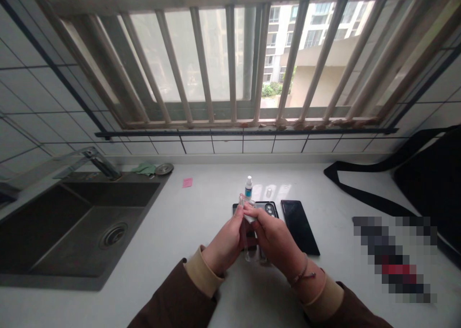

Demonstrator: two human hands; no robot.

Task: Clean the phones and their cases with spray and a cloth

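My left hand (226,244) and my right hand (274,239) meet over the white counter (201,222), both pinching a small clear wrapper or wipe (248,207) at its top. Under the hands lies a phone, back side up, its camera end (269,208) showing. A clear case edge (251,257) shows below my fingers. A second black phone (299,226) lies to the right, screen up. A small white dropper bottle with a blue label (248,186) stands just behind the hands.
A dark sink (82,222) with a faucet (97,161) is set in the counter at left. A green cloth (144,168), a metal strainer lid (163,168) and a pink note (187,182) lie behind. A black bag with a strap (428,179) sits at right.
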